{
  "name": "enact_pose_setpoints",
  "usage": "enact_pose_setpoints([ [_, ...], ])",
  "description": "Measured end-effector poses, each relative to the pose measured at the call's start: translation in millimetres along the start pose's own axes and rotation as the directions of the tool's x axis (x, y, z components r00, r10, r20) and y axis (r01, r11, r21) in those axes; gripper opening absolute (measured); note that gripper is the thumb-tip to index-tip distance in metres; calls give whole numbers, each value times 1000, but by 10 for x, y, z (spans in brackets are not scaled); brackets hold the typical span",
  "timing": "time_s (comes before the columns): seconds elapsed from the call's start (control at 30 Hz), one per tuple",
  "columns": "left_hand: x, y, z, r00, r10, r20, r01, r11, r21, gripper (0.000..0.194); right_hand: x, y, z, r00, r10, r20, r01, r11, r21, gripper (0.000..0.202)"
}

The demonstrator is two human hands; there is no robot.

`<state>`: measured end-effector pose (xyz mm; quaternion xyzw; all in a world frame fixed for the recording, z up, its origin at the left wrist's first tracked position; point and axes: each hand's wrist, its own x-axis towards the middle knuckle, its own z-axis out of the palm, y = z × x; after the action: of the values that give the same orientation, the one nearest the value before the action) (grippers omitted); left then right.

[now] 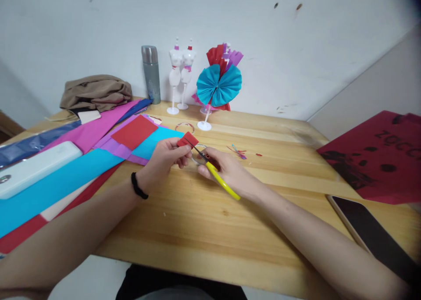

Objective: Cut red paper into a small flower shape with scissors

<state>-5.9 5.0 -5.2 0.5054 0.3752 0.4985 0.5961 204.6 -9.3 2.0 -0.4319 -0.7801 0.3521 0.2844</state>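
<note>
Near the middle of the view, my left hand (167, 157) pinches a small folded red piece (188, 139). My right hand (219, 164) is closed on scissors with yellow handles (222, 181). The dark blades lie against the red piece, pointing up and to the left. Left of my left hand are a red square (134, 132) and a turquoise sheet (154, 143) on top of purple material. Tiny coloured scraps (239, 151) lie on the wooden table (197, 230) to the right of my right hand.
At the back stand a grey bottle (151, 76), two white mannequins (175, 74) and a mannequin with a turquoise pleated fan (219, 86). Brown cloth (95, 91), long coloured strips and a white case (39, 168) are left. A phone (371, 232) and a red bag (378, 159) are right.
</note>
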Motion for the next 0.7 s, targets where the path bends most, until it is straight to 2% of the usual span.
enact_pose_setpoints([
  [0.1,6,-12,-12,999,-44,17,44,999,8,28,-1,-11,-7,1000,6,-6,-6,996,-88,32],
  [0.23,3,5,-8,999,-54,5,54,998,-15,29,5,-8,-2,1000,2,6,-2,996,-94,32],
  [0.5,-2,11,-3,995,-93,46,98,990,-106,43,32,18,5,1000,-24,16,24,999,34,36],
  [0.7,-2,7,-19,995,-69,77,78,990,-120,50,42,6,8,1000,-1,21,-3,988,156,45],
])
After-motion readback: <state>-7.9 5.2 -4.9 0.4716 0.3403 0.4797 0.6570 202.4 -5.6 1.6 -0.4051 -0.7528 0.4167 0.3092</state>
